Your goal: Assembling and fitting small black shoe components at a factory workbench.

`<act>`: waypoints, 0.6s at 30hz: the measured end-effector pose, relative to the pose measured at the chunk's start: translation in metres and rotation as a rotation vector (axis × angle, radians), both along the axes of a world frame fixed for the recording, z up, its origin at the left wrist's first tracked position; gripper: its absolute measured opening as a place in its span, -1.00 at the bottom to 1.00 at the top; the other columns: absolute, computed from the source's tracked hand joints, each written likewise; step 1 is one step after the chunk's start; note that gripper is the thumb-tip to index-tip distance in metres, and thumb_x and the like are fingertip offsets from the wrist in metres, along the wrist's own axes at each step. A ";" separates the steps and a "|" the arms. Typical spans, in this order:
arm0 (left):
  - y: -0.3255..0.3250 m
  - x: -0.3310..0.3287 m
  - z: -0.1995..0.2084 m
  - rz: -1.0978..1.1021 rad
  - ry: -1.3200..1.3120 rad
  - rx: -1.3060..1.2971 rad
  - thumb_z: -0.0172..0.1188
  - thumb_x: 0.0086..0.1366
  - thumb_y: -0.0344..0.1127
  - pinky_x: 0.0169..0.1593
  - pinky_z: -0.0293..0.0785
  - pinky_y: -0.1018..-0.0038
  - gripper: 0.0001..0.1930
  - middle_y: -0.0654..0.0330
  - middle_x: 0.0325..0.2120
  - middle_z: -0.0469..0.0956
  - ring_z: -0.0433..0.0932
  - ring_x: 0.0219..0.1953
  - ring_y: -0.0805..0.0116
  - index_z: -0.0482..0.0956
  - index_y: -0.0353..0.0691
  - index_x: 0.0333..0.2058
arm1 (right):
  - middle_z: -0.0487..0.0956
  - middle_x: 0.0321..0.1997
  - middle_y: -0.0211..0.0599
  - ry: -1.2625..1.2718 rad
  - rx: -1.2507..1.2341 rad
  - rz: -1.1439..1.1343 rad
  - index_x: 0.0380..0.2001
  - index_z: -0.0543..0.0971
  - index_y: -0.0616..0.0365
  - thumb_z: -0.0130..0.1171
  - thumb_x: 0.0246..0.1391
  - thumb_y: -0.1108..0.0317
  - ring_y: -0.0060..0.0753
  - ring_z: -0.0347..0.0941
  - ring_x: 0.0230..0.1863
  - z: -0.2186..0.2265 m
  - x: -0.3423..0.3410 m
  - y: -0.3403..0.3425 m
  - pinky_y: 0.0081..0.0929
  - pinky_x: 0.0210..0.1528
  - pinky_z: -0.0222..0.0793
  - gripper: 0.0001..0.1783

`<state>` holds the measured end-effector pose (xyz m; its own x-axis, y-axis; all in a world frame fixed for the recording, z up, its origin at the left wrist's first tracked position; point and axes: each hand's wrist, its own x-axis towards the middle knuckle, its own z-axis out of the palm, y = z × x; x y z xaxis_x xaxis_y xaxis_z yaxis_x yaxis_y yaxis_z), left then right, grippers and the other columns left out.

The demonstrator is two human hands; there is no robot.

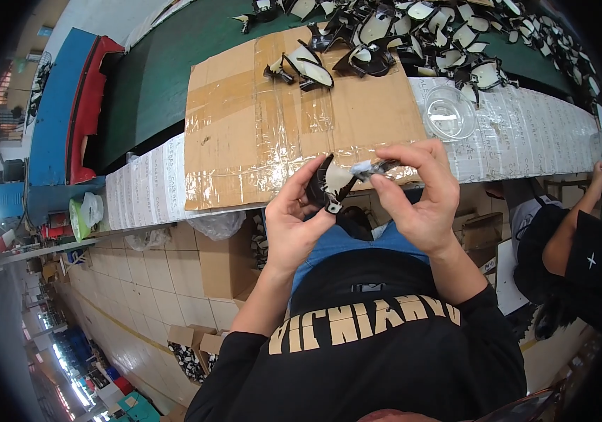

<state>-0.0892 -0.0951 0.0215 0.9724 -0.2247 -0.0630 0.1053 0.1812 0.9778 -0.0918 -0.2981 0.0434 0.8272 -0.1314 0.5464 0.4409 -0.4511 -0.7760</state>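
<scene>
My left hand grips a glossy black curved piece with a cream-coloured inner face, held up over the near edge of the cardboard. A small light tab with a hole shows at its lower end. My right hand pinches a small dark thing with a pale bluish, cloth-like end between thumb and forefinger. That pale end meets the right edge of the cream face; its exact kind is hard to tell. Two similar black-and-cream pieces lie on the cardboard beyond my hands.
A big heap of like pieces covers the far right of the green belt. Right of the cardboard stands a clear round tub. A co-worker's arm is at the right. Below stands a cardboard box.
</scene>
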 end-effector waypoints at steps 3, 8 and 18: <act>0.001 0.001 0.001 -0.003 0.038 -0.029 0.21 0.10 -0.79 0.16 0.49 0.51 -0.26 0.05 0.11 0.52 0.55 0.09 0.42 0.29 -0.46 0.31 | 0.68 -0.30 -0.45 0.036 0.046 0.052 -0.21 0.70 0.11 0.49 -0.18 0.44 -0.36 0.43 -0.28 -0.002 -0.003 0.006 -0.44 -0.15 0.27 -0.64; -0.004 0.001 0.004 -0.003 0.075 -0.061 0.14 0.07 -0.76 0.15 0.51 0.50 -0.28 0.14 0.06 0.54 0.56 0.05 0.45 0.34 -0.42 0.29 | 0.67 -0.35 -0.45 0.071 0.015 0.120 -0.22 0.70 0.09 0.50 -0.19 0.42 -0.35 0.42 -0.31 -0.007 -0.005 0.011 -0.42 -0.15 0.26 -0.64; 0.001 0.001 0.000 -0.009 0.085 -0.043 0.18 0.05 -0.80 0.13 0.52 0.45 -0.27 0.01 0.08 0.54 0.57 0.07 0.36 0.33 -0.48 0.28 | 0.66 -0.37 -0.46 -0.006 -0.136 0.021 -0.22 0.70 0.08 0.47 -0.18 0.43 -0.32 0.44 -0.28 -0.006 0.003 0.000 -0.39 -0.11 0.25 -0.65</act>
